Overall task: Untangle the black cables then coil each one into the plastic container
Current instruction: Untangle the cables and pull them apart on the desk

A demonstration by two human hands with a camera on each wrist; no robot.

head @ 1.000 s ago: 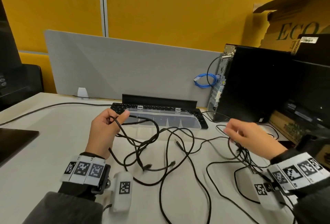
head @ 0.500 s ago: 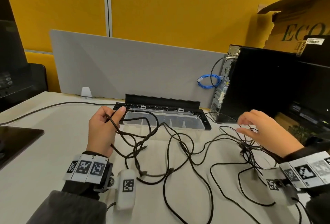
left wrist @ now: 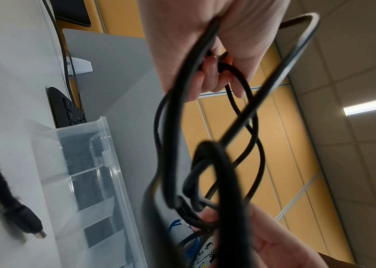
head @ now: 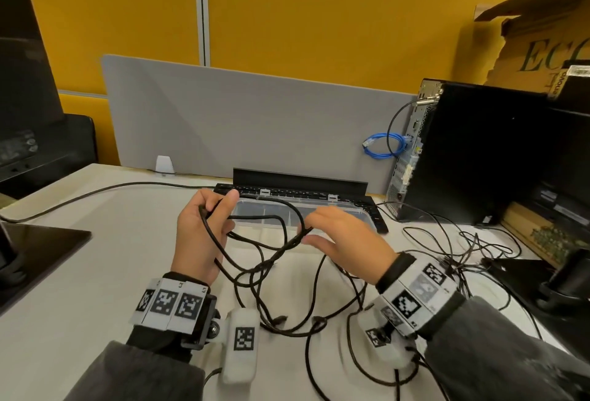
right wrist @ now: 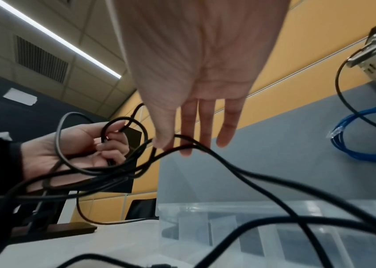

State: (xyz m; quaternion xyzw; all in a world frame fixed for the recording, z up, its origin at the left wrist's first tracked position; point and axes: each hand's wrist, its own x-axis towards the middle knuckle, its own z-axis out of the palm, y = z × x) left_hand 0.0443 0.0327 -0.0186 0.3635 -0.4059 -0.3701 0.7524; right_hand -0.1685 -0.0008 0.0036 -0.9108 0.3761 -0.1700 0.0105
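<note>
Our left hand [head: 204, 234] was curled around several loops of the black cables [head: 255, 253], thumb pressed over the strands, holding them raised above the worktop [head: 95, 273]. In the left wrist view the fingers [left wrist: 207, 79] wrapped round at least two strands. Our right hand [head: 348, 237] was spread flat, fingers straight and close together, gripping nothing; in the right wrist view a cable [right wrist: 205, 150] crossed just under the fingertips [right wrist: 186, 145], and we could not tell for sure whether it touched them. From the left hand the cables sagged down into a tangle on the worktop between our two wrists, with more loops trailing off toward the right edge. One plug end [left wrist: 25, 220] lay loose on the worktop. The clear plastic container [head: 287, 212], long, open and split by dividers, sat just beyond both hands toward the far edge, in front of a black keyboard [head: 303, 191]. A grey screen [head: 255, 125] stood along the far edge. A black computer tower [head: 479, 151] stood at the far right corner, with a coiled blue cable [head: 383, 146] beside it.
</note>
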